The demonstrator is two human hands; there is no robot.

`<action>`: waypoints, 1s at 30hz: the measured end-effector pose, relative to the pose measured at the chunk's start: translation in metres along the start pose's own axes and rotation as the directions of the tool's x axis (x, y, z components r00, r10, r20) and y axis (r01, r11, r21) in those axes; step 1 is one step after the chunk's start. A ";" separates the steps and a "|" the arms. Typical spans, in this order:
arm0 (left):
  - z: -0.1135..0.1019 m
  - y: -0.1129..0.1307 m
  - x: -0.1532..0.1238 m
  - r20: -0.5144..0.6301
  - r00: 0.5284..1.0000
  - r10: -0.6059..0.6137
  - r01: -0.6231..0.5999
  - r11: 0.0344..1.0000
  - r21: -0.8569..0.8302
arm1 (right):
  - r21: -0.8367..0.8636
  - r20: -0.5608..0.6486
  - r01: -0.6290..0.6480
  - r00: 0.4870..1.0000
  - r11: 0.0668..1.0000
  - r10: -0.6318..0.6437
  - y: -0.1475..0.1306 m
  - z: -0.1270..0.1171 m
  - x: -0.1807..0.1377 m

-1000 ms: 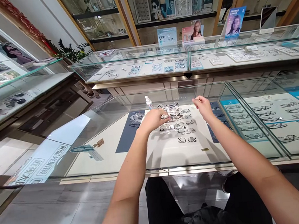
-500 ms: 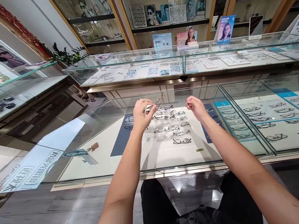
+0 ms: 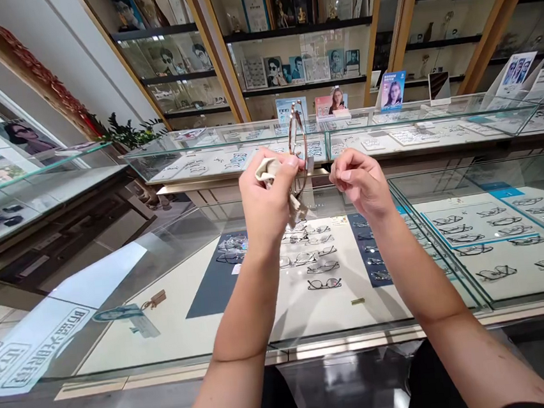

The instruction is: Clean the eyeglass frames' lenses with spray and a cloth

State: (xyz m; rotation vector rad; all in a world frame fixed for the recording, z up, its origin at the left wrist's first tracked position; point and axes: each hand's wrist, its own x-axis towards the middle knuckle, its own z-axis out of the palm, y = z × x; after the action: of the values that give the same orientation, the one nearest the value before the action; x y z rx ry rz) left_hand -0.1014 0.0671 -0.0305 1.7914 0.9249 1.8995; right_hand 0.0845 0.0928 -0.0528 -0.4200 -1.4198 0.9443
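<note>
Gripping glasses (image 3: 304, 142) and cloth (image 3: 268, 169), left hand (image 3: 267, 195); right hand (image 3: 362, 181) curled closed (nothing visible inside). Pair aloft, handling seemingly unfinished.

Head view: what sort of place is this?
Probably an optician's shop: rows of eyeglasses lie in the glass counter, and a sunglasses portrait stands on a shelf beyond it.

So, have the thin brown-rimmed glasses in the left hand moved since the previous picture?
Yes, up: the glasses were below the long far glass counter's metal trim; now their top reaches above it.
</note>
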 end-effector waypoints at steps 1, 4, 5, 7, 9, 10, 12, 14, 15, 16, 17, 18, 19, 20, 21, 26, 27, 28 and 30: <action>0.003 0.003 -0.004 0.012 1.000 -0.021 0.021 1.000 -0.022 | -0.008 -0.004 0.005 1.000 1.000 -0.005 -0.001 -0.001 -0.001; 0.009 0.007 -0.014 0.078 0.993 -0.089 0.095 0.993 -0.073 | -0.015 -0.002 0.007 1.000 1.000 -0.007 -0.001 -0.003 -0.003; 0.010 0.008 -0.017 0.090 0.991 -0.101 0.108 0.990 -0.086 | -0.011 -0.002 0.009 1.000 1.000 -0.009 -0.001 -0.003 -0.004; 0.013 0.009 -0.020 0.087 0.990 -0.110 0.119 0.987 -0.108 | 0.007 -0.003 0.012 1.000 1.000 -0.012 -0.001 -0.003 -0.004; 0.015 0.011 -0.021 0.060 0.992 -0.110 0.117 0.985 -0.127 | 0.037 0.004 0.014 1.000 0.999 -0.014 -0.002 -0.002 -0.004; 0.016 0.011 -0.021 0.046 0.993 -0.109 0.115 0.984 -0.133 | 0.053 0.009 0.014 1.000 0.998 -0.015 -0.002 -0.001 -0.004; 0.017 0.011 -0.021 0.018 0.995 -0.100 0.102 0.985 -0.140 | 0.083 0.019 0.017 1.000 0.996 -0.018 -0.001 0.000 -0.003; 0.017 0.010 -0.020 -0.002 0.995 -0.095 0.094 0.986 -0.139 | 0.097 0.024 0.018 1.000 0.995 -0.020 0.000 0.001 -0.003; 0.016 0.009 -0.020 -0.007 0.995 -0.097 0.095 0.986 -0.134 | 0.097 0.023 0.017 1.000 0.995 -0.019 0.000 0.001 -0.003; 0.016 0.009 -0.020 -0.007 0.995 -0.101 0.100 0.987 -0.128 | 0.092 0.019 0.016 1.000 0.996 -0.017 0.000 0.001 -0.003; 0.016 0.008 -0.019 -0.003 0.994 -0.105 0.104 0.987 -0.120 | 0.084 0.012 0.016 1.000 0.996 -0.017 0.000 0.001 -0.003; 0.016 0.008 -0.019 -0.001 0.994 -0.105 0.104 0.988 -0.110 | 0.075 0.003 0.019 1.000 0.997 -0.019 0.000 0.000 -0.003; 0.016 0.007 -0.019 -0.001 0.995 -0.101 0.101 0.990 -0.099 | 0.066 -0.005 0.025 1.000 0.998 -0.025 0.000 -0.001 -0.003; 0.016 0.007 -0.018 -0.002 0.995 -0.096 0.095 0.991 -0.090 | 0.058 -0.010 0.033 0.999 0.998 -0.033 0.000 -0.001 -0.002; 0.016 0.007 -0.018 -0.005 0.996 -0.092 0.091 0.992 -0.084 | 0.052 -0.011 0.042 0.999 0.998 -0.042 -0.001 -0.002 -0.002; 0.017 0.006 -0.017 -0.006 0.995 -0.100 0.099 0.989 -0.109 | 0.042 -0.001 0.069 0.998 0.997 -0.069 -0.002 -0.004 -0.001; 0.017 0.006 -0.016 -0.002 0.995 -0.104 0.103 0.989 -0.110 | 0.035 -0.002 0.067 0.998 0.997 -0.067 -0.002 -0.004 -0.001; 0.017 0.006 -0.016 -0.001 0.994 -0.107 0.106 0.989 -0.106 | 0.026 -0.002 0.063 0.998 0.998 -0.063 -0.001 -0.004 -0.001; 0.018 0.007 -0.016 0.001 0.994 -0.109 0.109 0.990 -0.094 | 0.014 0.005 0.060 0.998 0.998 -0.060 0.000 -0.004 -0.001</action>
State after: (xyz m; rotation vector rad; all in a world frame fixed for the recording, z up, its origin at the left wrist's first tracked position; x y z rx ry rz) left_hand -0.0809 0.0555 -0.0376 1.6499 0.9005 1.8478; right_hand 0.0881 0.0930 -0.0541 -0.3628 -1.4220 0.9071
